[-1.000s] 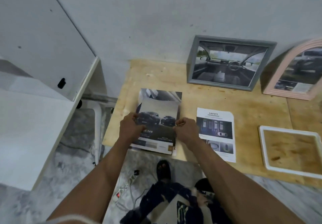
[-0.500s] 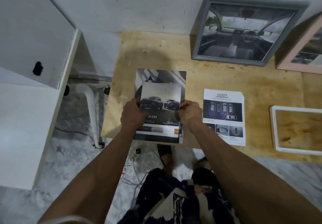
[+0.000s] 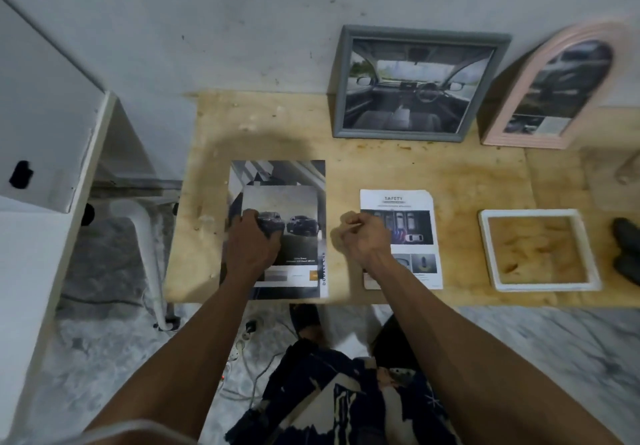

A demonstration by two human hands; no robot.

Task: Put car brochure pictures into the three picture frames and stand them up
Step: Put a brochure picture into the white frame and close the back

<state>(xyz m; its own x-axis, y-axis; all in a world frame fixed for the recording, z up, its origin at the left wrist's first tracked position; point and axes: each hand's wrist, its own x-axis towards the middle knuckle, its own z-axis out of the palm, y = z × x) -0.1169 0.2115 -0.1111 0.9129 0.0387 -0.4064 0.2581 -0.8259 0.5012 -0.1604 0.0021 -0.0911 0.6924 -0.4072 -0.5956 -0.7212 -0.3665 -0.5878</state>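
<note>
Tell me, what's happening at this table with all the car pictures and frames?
A person is framing car brochure pictures. The left hand holds a cut-out car picture on top of a larger brochure page, while the right hand hovers curled beside it over a safety leaflet. The grey frame and the pink arched frame hold pictures and lean on the wall. The white frame lies flat and empty on the table.

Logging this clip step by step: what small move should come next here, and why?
Probably the left hand should carry the cut car picture it holds over to the white frame. That frame lies flat and empty, while the grey frame and pink arched frame already stand filled against the wall. The right hand holds nothing.
</note>
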